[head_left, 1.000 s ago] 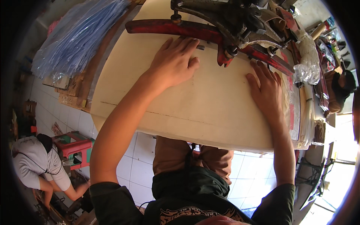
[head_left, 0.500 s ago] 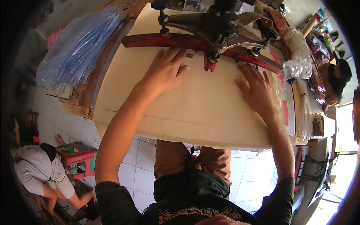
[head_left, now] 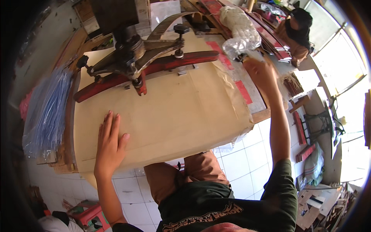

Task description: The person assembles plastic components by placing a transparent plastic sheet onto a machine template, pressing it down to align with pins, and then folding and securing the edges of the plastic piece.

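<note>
My left hand (head_left: 112, 143) lies flat with fingers stretched on a large cream sheet (head_left: 166, 116) covering the work table. Off the sheet's right side, my right hand (head_left: 261, 73) is bent over the table edge, beside a plastic-wrapped whitish bundle (head_left: 239, 31). Motion smears its fingers, so I cannot make out whether they hold anything. Across the far part of the sheet runs a long red bar (head_left: 170, 66), carried by a metal arm bracket (head_left: 131, 58) with black knobs. Small dark metal pieces (head_left: 182, 72) sit by the bar.
A stack of bluish clear plastic sleeves (head_left: 50, 112) lies along the left. Red tape strips (head_left: 243, 92) mark the table's right side. Another person (head_left: 299, 34) is at the far right. A red and green stool (head_left: 89, 216) stands on the tiled floor, lower left.
My view has swung to the right. My left hand has drawn back from the red bar toward the near left of the sheet. My right hand has left the sheet for the table's right side.
</note>
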Motion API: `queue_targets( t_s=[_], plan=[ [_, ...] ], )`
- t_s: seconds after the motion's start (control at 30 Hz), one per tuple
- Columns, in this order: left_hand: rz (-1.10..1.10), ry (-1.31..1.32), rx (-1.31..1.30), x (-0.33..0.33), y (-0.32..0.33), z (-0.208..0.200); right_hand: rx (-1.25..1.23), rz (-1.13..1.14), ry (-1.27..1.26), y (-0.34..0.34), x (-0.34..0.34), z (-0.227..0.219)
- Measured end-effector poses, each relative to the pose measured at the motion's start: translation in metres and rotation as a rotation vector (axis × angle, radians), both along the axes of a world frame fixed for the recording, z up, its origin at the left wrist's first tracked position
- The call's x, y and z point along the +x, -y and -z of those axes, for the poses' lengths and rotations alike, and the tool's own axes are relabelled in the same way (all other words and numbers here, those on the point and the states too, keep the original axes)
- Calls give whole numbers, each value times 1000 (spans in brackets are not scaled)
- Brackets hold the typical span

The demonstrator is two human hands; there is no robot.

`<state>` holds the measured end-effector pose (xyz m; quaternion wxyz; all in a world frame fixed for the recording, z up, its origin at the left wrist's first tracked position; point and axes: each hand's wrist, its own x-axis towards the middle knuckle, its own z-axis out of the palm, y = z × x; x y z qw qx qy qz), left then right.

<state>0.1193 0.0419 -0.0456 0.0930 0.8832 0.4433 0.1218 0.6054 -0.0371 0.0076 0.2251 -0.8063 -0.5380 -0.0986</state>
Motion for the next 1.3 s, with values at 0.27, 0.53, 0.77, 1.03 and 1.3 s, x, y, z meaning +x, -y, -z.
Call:
queue_targets(
  t_s=[0.27,0.53,0.77,1.03,1.3],
  plan=[
    [-28,84,74,3,7,6,-280,195,11,9,164,23],
    [-4,164,115,4,8,6,-326,255,-118,27,176,-23],
    [155,797,-16,46,56,-10,94,-245,-660,59,-61,-53],
    [48,1563,-510,123,86,-19,-250,-675,-1106,42,-204,-31],
    [-237,1856,-536,82,53,-11,-149,-633,-1003,38,-168,-5]
  ],
)
